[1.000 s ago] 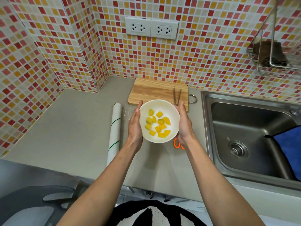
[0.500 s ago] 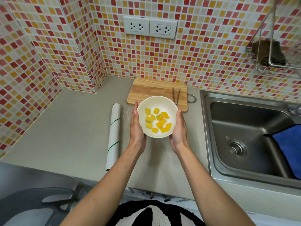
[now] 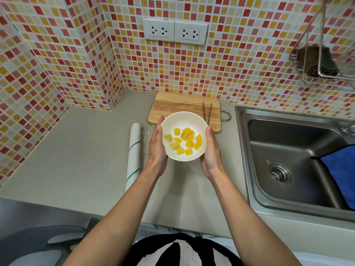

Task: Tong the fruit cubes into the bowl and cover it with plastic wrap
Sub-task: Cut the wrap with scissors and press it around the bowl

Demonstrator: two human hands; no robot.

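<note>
A white bowl holding several yellow fruit cubes sits between both my hands over the grey counter. My left hand cups its left side and my right hand cups its right side. The metal tongs lie on the wooden cutting board just behind the bowl. A roll of plastic wrap lies on the counter to the left of my left hand. Whether film covers the bowl cannot be told.
A steel sink is at the right with a blue cloth over its edge. Tiled walls close the back and left. A wire rack hangs at the upper right. The counter's front edge is near me.
Both hands slid lower around the bowl's sides. The orange item seen beside my right wrist a second ago is no longer visible. The cubes have shifted slightly inside the bowl.
</note>
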